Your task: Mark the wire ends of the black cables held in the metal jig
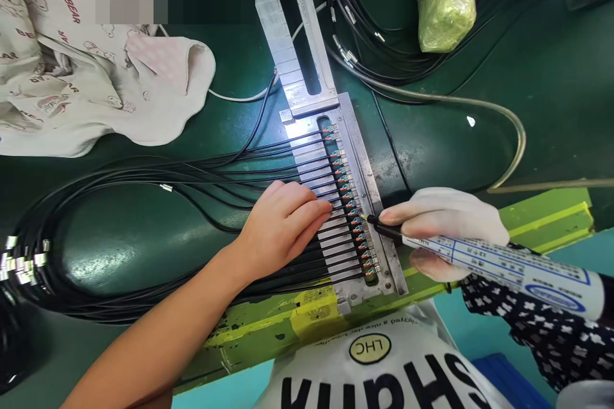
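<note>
My bare left hand (285, 223) is closed, its fingertips on the row of black cables (302, 171) lying across a slotted metal fixture (307, 153). Whatever is between those fingers is hidden. Along the slot, the cable ends show small connectors (343, 179) with coloured wires. In a white glove, my right hand (446, 220) grips a thick white pen-like tube (508, 268) with blue print and a black nozzle. Its thin tip points at a connector near the middle of the row, just right of my left fingertips; whether it touches, I cannot tell.
Cables loop to the left into a bundle with pale metal ends (29, 262). A printed cloth (119, 89) lies upper left. A plastic-wrapped green roll (446, 6), more cables (378, 70) and a clear hose (518, 134) are upper right. The table's yellow-green edge (268, 319) runs in front.
</note>
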Tool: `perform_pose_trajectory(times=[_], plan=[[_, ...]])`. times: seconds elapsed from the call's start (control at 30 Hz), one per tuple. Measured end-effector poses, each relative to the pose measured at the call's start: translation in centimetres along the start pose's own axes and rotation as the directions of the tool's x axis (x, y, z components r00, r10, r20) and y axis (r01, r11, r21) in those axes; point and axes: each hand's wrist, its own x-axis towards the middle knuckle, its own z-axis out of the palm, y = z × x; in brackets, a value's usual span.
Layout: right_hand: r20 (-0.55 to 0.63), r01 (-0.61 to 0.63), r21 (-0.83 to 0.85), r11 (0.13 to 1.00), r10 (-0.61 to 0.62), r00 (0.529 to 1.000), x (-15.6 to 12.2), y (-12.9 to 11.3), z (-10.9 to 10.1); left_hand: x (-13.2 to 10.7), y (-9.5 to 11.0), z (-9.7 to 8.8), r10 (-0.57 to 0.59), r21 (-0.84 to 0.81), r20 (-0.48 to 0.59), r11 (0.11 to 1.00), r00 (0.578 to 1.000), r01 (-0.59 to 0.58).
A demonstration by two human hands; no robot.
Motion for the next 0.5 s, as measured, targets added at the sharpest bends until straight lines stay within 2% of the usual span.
perform_pose_trajectory(times=[0.5], plan=[[0.019,0.011,-0.02,1.0,-0.01,1.0,0.24,0.2,-0.06,-0.04,0.0,0.08,0.0,-0.006,-0.002,1.0,1.0,0.0]])
